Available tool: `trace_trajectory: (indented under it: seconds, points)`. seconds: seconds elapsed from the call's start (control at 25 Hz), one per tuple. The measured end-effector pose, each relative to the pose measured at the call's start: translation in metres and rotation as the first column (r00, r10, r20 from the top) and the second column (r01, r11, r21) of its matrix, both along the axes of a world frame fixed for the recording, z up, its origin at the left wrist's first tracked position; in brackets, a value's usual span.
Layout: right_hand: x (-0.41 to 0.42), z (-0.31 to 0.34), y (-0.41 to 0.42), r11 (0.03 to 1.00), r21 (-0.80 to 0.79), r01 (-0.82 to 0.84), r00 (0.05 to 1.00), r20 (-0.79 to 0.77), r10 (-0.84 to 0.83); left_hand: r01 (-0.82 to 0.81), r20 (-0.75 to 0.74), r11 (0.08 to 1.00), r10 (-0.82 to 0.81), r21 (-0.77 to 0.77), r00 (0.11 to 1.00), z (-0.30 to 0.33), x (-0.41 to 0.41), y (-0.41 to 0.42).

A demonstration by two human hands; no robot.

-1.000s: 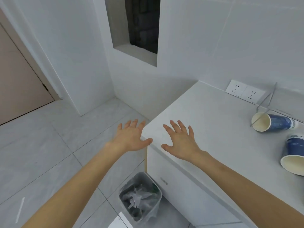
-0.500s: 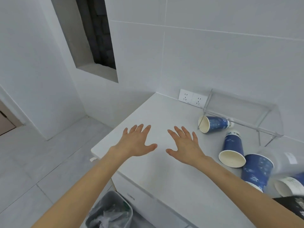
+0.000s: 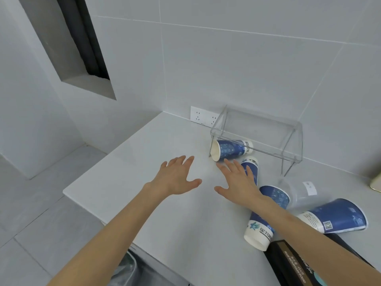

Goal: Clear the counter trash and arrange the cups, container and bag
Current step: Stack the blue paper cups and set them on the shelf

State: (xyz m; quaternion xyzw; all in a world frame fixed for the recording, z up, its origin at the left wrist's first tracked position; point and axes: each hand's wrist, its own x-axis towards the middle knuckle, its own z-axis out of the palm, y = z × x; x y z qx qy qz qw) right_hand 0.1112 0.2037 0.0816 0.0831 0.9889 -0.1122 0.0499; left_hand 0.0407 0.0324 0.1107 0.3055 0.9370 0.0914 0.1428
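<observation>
Several blue paper cups lie tipped over on the white counter [image 3: 144, 182]: one under the clear shelf [image 3: 231, 150], one behind my right hand [image 3: 252, 168], one beneath my right forearm [image 3: 260, 230], one at the right [image 3: 338, 216]. A clear plastic container [image 3: 299, 190] lies on its side among them. A black bag [image 3: 292, 263] sits at the lower right. My left hand [image 3: 177, 176] and my right hand [image 3: 239, 182] hover over the counter with fingers spread, holding nothing.
A clear acrylic shelf riser [image 3: 257, 129] stands against the back wall beside a double wall socket [image 3: 203, 117]. A grey trash bin [image 3: 127, 271] with a liner sits on the floor below the counter's front edge. A pale object [image 3: 376, 182] shows at the right edge.
The view has swung right from the floor and bin to the counter, bringing the cups, container and bag into sight. Both hands stay spread and have moved toward the cups.
</observation>
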Motion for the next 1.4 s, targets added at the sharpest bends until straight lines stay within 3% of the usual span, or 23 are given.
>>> trace_trajectory:
  seconds: [0.28,0.64,1.0,1.16,1.4]
  points:
    - [0.002,-0.020,0.037,0.992,-0.022,0.126,0.991,0.049,-0.125,0.069,0.040,0.997,-0.070,0.023,0.997,-0.017,-0.020,0.038]
    - [-0.007,-0.041,0.062,0.983,0.050,0.177,0.971,0.155,-0.182,0.016,0.175,0.985,-0.046,0.173,0.983,-0.056,-0.068,0.091]
    - [-0.021,-0.056,0.075,0.985,-0.033,0.169,0.982,0.088,-0.165,-0.316,0.391,0.872,0.162,0.373,0.906,-0.097,-0.100,0.151]
    - [-0.022,-0.059,0.077,0.985,-0.068,0.156,0.986,0.072,-0.151,-0.564,0.560,0.706,0.282,0.428,0.779,-0.108,-0.105,0.161]
    - [-0.018,-0.059,0.079,0.974,-0.115,0.193,0.981,0.038,-0.190,-0.493,0.456,0.725,0.273,0.481,0.847,-0.111,-0.109,0.157]
